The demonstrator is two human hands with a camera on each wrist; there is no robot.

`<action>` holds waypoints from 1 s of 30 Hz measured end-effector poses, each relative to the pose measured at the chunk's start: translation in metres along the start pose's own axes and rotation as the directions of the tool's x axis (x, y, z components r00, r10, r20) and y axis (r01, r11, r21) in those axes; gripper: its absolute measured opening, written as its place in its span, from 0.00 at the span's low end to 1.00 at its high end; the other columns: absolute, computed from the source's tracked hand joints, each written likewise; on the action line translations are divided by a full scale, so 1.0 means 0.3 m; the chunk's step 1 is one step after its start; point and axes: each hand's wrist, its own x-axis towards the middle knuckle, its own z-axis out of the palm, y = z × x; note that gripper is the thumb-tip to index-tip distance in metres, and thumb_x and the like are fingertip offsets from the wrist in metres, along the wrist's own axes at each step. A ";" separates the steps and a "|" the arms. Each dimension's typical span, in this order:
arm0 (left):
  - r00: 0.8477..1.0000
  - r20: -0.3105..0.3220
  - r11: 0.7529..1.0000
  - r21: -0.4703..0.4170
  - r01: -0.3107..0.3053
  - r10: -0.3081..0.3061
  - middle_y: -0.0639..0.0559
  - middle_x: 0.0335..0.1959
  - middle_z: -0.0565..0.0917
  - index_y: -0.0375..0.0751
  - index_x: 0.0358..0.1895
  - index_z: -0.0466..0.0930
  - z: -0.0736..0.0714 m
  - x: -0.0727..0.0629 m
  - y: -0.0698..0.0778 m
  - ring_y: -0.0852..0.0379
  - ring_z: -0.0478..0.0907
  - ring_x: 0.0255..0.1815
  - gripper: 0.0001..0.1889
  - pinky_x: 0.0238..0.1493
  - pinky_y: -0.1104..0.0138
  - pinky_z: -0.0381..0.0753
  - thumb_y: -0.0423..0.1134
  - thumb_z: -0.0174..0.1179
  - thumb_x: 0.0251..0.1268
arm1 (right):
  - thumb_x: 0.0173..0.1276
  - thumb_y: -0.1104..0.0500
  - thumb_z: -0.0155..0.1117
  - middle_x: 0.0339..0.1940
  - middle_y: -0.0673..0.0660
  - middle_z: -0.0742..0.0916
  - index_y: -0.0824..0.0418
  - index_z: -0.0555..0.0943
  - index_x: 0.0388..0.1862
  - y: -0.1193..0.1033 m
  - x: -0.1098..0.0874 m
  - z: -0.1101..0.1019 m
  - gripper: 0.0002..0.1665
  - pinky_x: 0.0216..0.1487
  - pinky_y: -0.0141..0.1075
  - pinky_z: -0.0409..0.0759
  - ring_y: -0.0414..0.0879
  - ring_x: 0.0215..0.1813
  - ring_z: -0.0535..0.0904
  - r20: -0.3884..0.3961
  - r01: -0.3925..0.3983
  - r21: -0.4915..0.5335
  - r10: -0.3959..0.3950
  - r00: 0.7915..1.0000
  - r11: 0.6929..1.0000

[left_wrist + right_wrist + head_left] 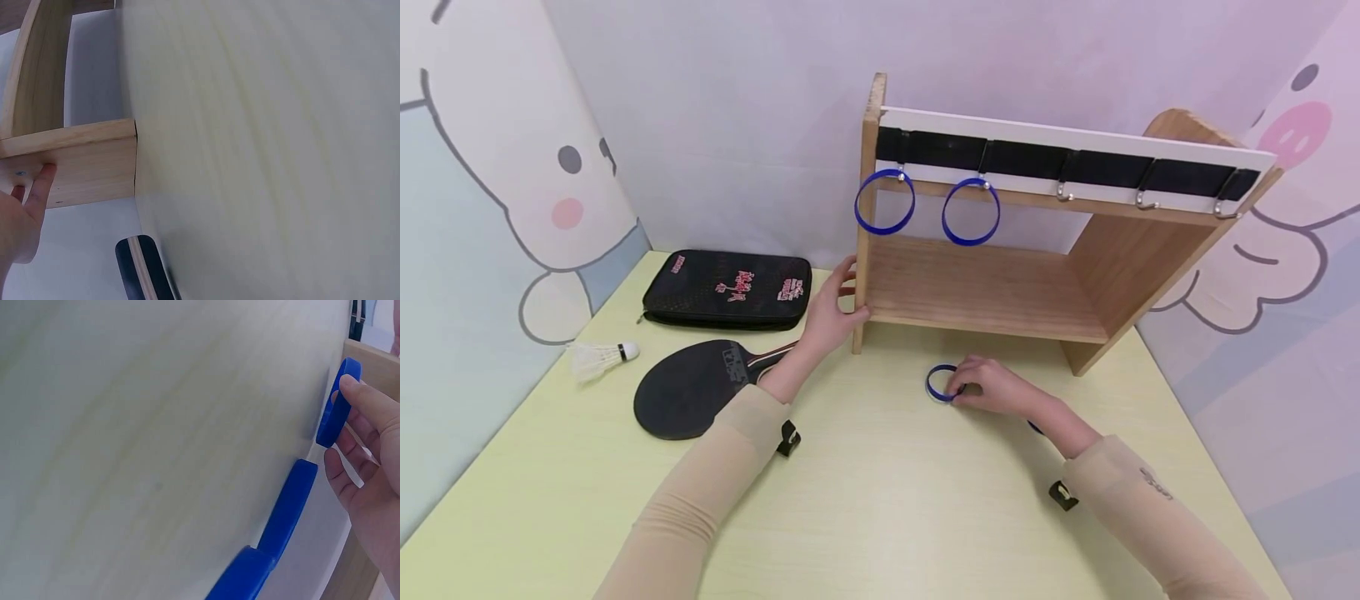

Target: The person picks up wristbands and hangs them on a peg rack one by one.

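Pale walls printed with white cartoon animals (490, 133) enclose a light yellow, wood-grained worktop (865, 500). On it stands a natural-wood rack (977, 279), whose white rail with a black band (1022, 150) carries five silver hooks (1063, 194); blue rings hang from the two leftmost, a first (883, 231) and a second (970, 242). The left hand (832, 312) rests against the rack's left side panel, fingers apart and touching its outer face. The right hand (996, 387) pinches a thin blue plastic ring (332, 425) between thumb and fingers, in front of the rack and near the worktop; whether they touch is unclear. Two more blue rings, one (289, 509) just beside the other (240, 578), lie near that hand. Further left are a black zipped case (726, 287), a black table-tennis paddle (688, 387) and a white feathered shuttlecock (598, 358).
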 end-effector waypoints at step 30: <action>1.000 0.005 1.000 0.023 0.009 -0.009 0.44 0.62 0.72 0.55 0.72 0.55 -0.001 0.002 -0.002 0.46 0.77 0.54 0.43 0.40 0.61 0.85 0.32 0.64 0.51 | 0.57 0.64 0.70 0.30 0.46 0.86 0.56 0.84 0.35 -0.129 -0.026 -0.145 0.07 0.28 0.29 0.81 0.36 0.31 0.78 -0.212 -0.135 0.163 0.168 0.963 0.977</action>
